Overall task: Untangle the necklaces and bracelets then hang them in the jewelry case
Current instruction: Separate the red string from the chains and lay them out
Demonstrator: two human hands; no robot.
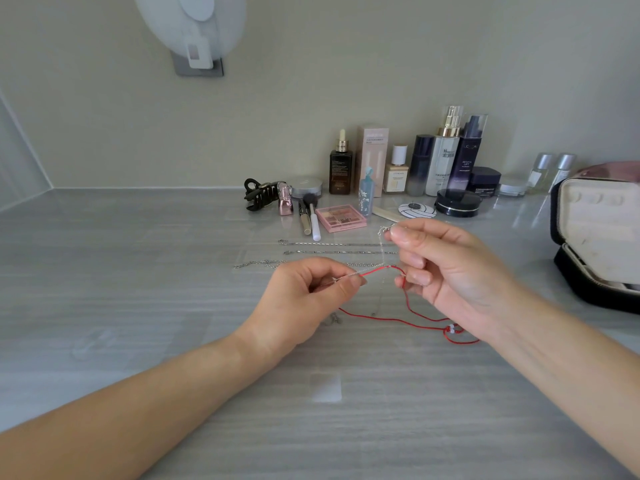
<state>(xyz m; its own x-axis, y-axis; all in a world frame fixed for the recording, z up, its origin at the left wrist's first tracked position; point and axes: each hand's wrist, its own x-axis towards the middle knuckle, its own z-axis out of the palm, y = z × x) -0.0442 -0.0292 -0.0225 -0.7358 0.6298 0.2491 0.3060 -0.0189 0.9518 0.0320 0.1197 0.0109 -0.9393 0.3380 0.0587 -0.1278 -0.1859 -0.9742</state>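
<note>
My left hand point(311, 292) pinches a thin silver chain point(381, 252) together with a red cord bracelet point(391, 318) above the grey tabletop. My right hand point(443, 265) pinches the upper end of the same silver chain between thumb and forefinger, and the red cord loops past its lower fingers. The cord trails down onto the table and ends in a knot with white beads point(452, 329). Three silver chains point(332, 252) lie stretched out side by side behind my hands. The jewelry case point(595, 237), black outside and cream inside, stands open at the right edge.
Cosmetics crowd the back of the table: bottles point(446, 157), a pink eyeshadow palette point(341, 218), brushes point(313, 220), a black hair claw point(261, 194), and round black jars point(457, 202). A white round device point(190, 26) hangs on the wall.
</note>
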